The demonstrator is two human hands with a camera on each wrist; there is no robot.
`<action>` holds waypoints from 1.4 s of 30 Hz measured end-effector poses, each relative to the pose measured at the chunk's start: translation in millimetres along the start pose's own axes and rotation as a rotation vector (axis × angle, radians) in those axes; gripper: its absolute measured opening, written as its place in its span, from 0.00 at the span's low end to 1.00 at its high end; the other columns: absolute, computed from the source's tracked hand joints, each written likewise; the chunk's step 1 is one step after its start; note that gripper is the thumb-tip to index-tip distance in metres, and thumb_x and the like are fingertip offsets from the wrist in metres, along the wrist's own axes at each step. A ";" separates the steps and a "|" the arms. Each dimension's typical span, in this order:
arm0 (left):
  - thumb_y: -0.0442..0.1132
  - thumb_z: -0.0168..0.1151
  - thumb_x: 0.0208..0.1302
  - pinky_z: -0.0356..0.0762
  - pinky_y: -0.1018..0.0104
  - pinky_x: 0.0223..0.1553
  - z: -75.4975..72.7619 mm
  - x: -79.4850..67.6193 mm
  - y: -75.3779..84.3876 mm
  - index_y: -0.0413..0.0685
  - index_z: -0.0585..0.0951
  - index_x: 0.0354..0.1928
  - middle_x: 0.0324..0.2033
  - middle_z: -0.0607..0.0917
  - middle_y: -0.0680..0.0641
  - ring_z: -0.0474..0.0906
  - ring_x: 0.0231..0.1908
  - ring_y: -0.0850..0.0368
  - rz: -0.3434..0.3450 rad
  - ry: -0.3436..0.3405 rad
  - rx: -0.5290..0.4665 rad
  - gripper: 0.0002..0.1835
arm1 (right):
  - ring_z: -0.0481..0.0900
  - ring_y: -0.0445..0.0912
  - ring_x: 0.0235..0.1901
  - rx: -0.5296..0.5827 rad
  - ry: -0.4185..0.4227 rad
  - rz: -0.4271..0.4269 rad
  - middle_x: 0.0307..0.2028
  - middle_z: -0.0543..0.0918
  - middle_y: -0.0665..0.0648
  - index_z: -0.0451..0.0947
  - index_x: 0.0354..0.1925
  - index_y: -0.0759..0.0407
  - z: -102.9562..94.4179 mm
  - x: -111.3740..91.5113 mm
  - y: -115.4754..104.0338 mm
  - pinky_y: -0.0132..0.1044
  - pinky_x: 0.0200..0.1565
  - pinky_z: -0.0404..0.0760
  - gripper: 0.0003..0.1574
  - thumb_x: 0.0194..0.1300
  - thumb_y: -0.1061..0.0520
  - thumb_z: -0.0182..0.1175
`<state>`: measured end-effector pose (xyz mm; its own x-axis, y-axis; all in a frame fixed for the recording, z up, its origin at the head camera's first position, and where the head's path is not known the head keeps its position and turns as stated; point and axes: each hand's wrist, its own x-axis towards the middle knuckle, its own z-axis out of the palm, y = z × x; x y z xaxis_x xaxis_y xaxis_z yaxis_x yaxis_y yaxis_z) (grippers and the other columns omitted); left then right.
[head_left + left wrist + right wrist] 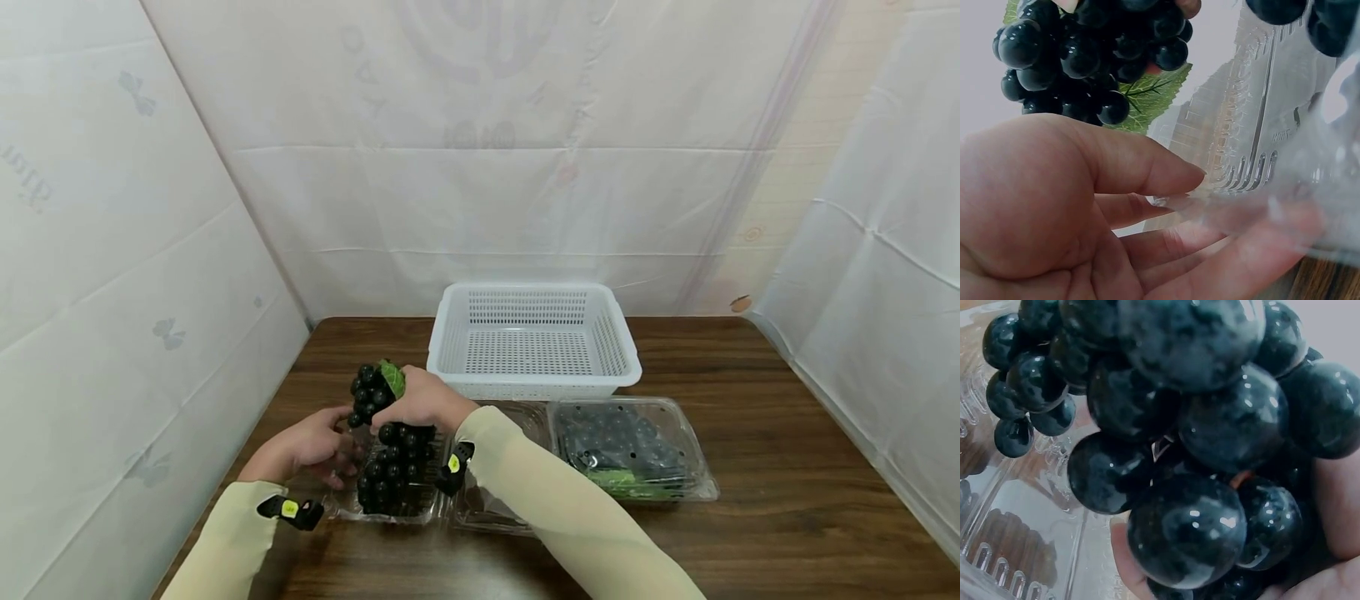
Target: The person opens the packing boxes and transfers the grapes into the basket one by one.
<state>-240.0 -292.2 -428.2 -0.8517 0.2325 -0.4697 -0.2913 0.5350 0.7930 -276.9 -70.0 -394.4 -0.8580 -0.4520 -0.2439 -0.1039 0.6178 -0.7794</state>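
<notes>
white slotted rectangular plastic basket [534, 389] beyond; nearer, a clear rectangular plastic box [1285, 106], pinched at one side by my left hand [321, 447]. my right hand [423, 400] clamps a bunch of glossy round black grapes [371, 393] above that box's far end.

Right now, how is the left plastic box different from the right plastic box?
The left box stands open, while the right box is closed. The left hand holds the left box; no hand touches the right box. The left box's dark grapes lie uncovered; the right box's grapes show through plastic. Both boxes are clear.
</notes>
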 end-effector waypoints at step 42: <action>0.27 0.48 0.74 0.88 0.47 0.31 1.0 0.5 0.9 0.36 0.59 0.75 0.46 0.82 0.33 0.86 0.35 0.46 -0.022 0.029 0.035 0.29 | 0.82 0.49 0.46 0.303 0.074 -0.016 0.59 0.81 0.56 0.74 0.65 0.55 -68.1 -5.6 -4.1 0.45 0.43 0.86 0.49 0.47 0.45 0.81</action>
<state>-240.3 -290.7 -428.1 -0.8578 0.1966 -0.4749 -0.2950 0.5683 0.7681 -305.9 -26.2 -350.5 -0.8928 -0.4055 -0.1962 0.0274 0.3858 -0.9222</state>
